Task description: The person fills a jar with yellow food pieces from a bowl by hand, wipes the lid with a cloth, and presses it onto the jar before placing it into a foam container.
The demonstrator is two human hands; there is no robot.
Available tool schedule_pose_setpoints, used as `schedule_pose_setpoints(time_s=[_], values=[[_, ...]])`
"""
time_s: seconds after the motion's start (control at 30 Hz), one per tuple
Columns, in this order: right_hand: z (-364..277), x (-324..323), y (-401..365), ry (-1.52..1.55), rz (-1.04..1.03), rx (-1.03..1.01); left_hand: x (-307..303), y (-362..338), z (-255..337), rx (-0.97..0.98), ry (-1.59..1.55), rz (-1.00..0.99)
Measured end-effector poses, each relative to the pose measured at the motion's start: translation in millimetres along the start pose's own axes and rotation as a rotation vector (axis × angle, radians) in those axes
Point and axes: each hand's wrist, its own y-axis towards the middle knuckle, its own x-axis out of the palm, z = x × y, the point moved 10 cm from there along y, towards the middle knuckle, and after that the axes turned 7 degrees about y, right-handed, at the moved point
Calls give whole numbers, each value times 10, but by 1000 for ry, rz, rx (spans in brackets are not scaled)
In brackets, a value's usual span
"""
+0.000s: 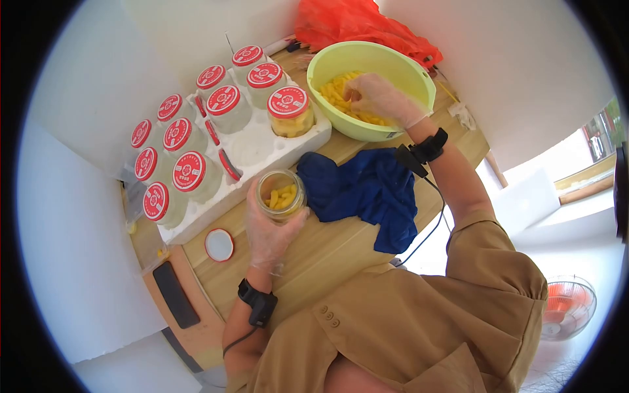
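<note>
Left hand (pixel 270 229) wraps the open glass jar (pixel 282 195), probably fragile and slick, best gripped round its body; right hand (pixel 379 98) pinches soft yellow pieces (pixel 333 93) in the bowl (pixel 400 60).

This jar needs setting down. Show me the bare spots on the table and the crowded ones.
The table is bare between the loose lid and the blue cloth, beside the left hand holding the open jar. The foam tray has bare foam in its middle. Crowded: capped jars line the tray's left side; the bowl and the cloth fill the right.
</note>
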Motion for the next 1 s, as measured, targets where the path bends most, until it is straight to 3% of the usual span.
schedule_pose_setpoints(time_s=[0.5, 0.6, 0.8, 1.0], values=[[-27, 51, -31, 26, -82, -58, 18, -16, 40, -17, -59, -5], [-11, 16, -30, -15, -107, 53, 8, -14, 28, -7, -42, -1], [109, -233, -49, 122, 125, 221, -2, -19, -30, 2, 18, 8], [105, -351, -60, 149, 236, 194, 14, -18, -21, -30, -61, -5]])
